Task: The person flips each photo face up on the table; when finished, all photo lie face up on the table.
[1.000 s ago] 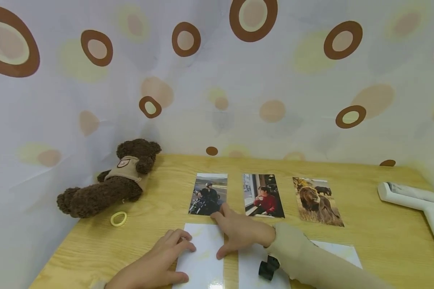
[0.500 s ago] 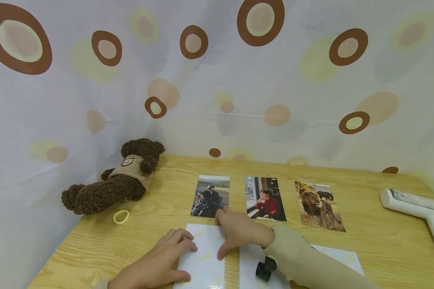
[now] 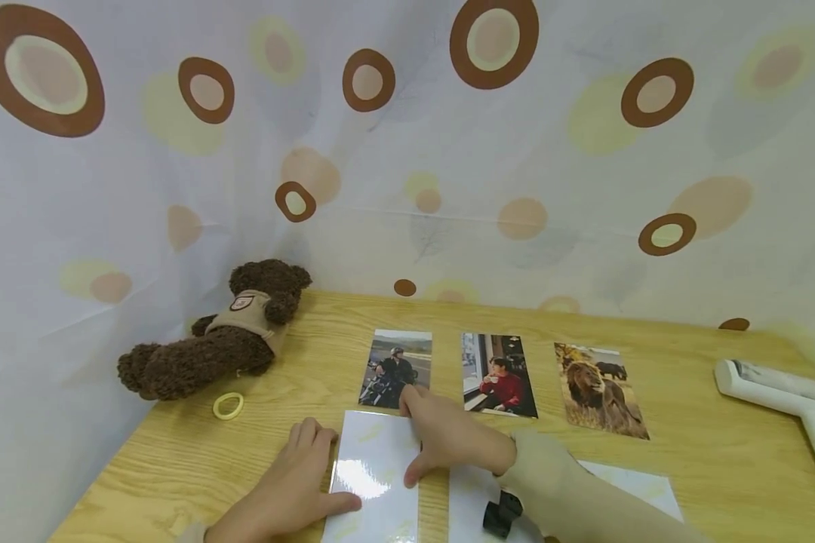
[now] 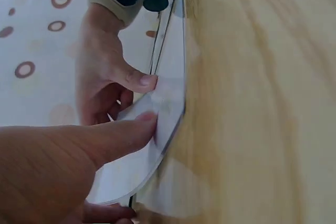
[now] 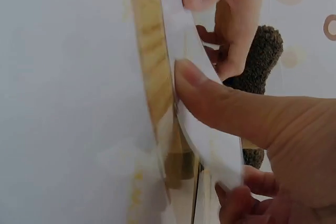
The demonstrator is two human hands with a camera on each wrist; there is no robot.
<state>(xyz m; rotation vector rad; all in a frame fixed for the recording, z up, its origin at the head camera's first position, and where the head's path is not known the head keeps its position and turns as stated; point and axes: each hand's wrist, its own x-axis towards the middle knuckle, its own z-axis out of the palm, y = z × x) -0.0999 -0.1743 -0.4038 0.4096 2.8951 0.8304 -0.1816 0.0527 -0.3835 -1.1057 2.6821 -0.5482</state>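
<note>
A glossy white card (image 3: 373, 460), its plain side up, lies in front of me in the head view. My left hand (image 3: 281, 483) holds its left side, thumb on top and fingers round the edge. On the right side my right hand (image 3: 448, 437) pinches it, thumb on the face and fingers at the far corner. Both wrist views show the card (image 5: 218, 145) bent, its far part raised off the wood. Just beyond it lies a photo of a motorcyclist (image 3: 395, 366), its lower right corner overlapped by my right fingers.
Two more white cards lie rightward, one under my right wrist (image 3: 465, 498), another beyond the sleeve (image 3: 638, 483). A coffee-drinker photo (image 3: 499, 377) and a lion photo (image 3: 598, 392) continue the back row. A teddy bear (image 3: 224, 339), yellow ring (image 3: 228, 406) and white stand (image 3: 781, 396) flank them.
My left hand has shifted from lying over the white card to gripping its left edge. The card's far edge has risen slightly. My right hand stays at its right side.
</note>
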